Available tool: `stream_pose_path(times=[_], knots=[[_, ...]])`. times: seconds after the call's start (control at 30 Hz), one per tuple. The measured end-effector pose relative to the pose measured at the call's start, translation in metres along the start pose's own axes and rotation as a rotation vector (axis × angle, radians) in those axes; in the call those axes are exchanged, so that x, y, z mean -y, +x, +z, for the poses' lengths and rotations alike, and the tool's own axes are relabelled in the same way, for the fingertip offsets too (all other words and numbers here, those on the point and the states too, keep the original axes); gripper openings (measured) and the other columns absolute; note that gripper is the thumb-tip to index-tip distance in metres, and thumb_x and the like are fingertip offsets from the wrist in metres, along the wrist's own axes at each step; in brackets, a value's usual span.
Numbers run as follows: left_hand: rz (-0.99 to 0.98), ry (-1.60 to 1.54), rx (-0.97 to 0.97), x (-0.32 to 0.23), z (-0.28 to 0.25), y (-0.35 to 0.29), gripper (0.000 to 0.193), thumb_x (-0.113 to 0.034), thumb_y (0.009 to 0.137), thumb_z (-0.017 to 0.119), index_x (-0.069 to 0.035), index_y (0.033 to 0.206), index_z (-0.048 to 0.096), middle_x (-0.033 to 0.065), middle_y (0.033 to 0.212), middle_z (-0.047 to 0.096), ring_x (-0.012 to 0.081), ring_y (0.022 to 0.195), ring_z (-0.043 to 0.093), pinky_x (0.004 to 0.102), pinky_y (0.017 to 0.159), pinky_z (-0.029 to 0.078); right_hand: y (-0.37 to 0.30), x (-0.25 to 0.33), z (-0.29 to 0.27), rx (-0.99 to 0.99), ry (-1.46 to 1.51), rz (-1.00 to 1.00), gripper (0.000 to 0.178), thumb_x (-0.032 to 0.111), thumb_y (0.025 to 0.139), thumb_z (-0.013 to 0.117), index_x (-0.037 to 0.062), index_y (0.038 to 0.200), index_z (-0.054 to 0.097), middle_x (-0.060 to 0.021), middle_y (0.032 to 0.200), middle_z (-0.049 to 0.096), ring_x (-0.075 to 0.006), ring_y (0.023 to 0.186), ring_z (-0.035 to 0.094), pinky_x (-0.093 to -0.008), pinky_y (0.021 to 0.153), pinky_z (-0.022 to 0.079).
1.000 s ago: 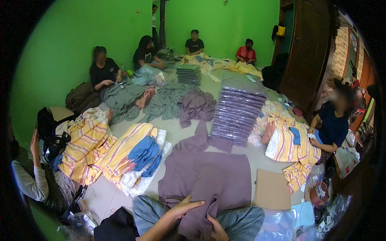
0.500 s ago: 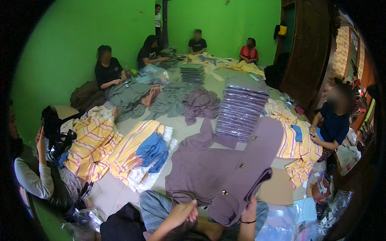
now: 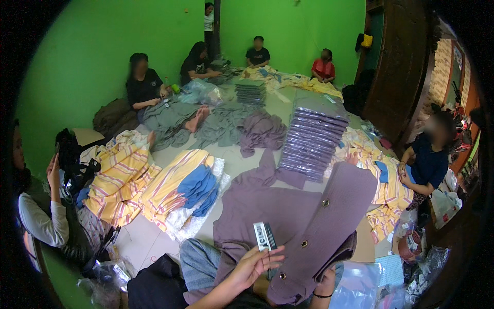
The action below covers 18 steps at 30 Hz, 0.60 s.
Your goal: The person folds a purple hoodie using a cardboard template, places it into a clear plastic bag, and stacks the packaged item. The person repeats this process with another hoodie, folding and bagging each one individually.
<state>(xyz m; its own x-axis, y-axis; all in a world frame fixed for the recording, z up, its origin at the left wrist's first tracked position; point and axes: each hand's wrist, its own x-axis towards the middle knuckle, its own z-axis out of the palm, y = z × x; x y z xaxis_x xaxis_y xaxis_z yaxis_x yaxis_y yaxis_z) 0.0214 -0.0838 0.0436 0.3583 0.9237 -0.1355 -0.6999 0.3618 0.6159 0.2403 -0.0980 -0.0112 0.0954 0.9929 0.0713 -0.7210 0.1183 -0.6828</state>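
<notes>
My left hand pinches a small white-and-dark hang tag upright between thumb and fingers, a thin dark string hanging below it. On the right, my right hand grips the lower edge of a folded mauve-grey knit cardigan. A row of shiny buttons runs down the cardigan's front, and its folded edges show at the right. Part of my right hand is hidden behind it. Beyond my lap, more mauve-grey fabric lies spread on the floor.
Ahead stands a tall stack of mauve garments in clear bags. Yellow striped clothes with blue pieces lie to the left. Clear plastic bags and a piece of cardboard lie at the right. Several people sit around the room.
My left hand has come up and right and now holds the tag, which did not show before. The cardigan in my right hand has shifted slightly right and tilted.
</notes>
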Motion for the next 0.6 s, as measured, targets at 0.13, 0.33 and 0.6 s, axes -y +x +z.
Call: stream_pose_path(times=[0.13,0.33,0.6], knots=[[0.191,0.148,-0.111,-0.021,0.017,-0.003,0.03,-0.017,0.09,0.034,0.002,0.114,0.036,0.0191,0.113,0.048,0.0245,0.095,0.054,0.0318,0.078,0.046,0.004,-0.007,0.0,0.014,-0.001,0.044,0.065,0.004,0.056,0.063,0.0018,0.116,0.039,-0.0104,0.107,0.052,-0.0254,0.093,0.053,-0.0349,0.08,0.044],[0.301,0.264,-0.169,-0.031,0.03,-0.005,0.032,-0.019,0.09,0.033,0.001,0.113,0.041,0.0154,0.108,0.052,0.021,0.094,0.054,0.0294,0.077,0.044,0.009,-0.014,0.006,-0.003,0.082,0.175,0.065,0.006,0.056,0.064,0.001,0.116,0.04,-0.0107,0.107,0.053,-0.0252,0.094,0.053,-0.0353,0.081,0.043],[0.312,0.318,-0.226,-0.016,0.019,0.001,0.031,-0.022,0.09,0.038,0.002,0.106,0.047,0.0097,0.095,0.056,0.0156,0.083,0.055,0.0284,0.076,0.045,0.016,-0.028,-0.003,0.027,0.15,0.269,0.058,0.009,0.061,0.062,-0.0012,0.115,0.042,-0.0113,0.108,0.053,-0.0237,0.094,0.054,-0.0335,0.082,0.043]])
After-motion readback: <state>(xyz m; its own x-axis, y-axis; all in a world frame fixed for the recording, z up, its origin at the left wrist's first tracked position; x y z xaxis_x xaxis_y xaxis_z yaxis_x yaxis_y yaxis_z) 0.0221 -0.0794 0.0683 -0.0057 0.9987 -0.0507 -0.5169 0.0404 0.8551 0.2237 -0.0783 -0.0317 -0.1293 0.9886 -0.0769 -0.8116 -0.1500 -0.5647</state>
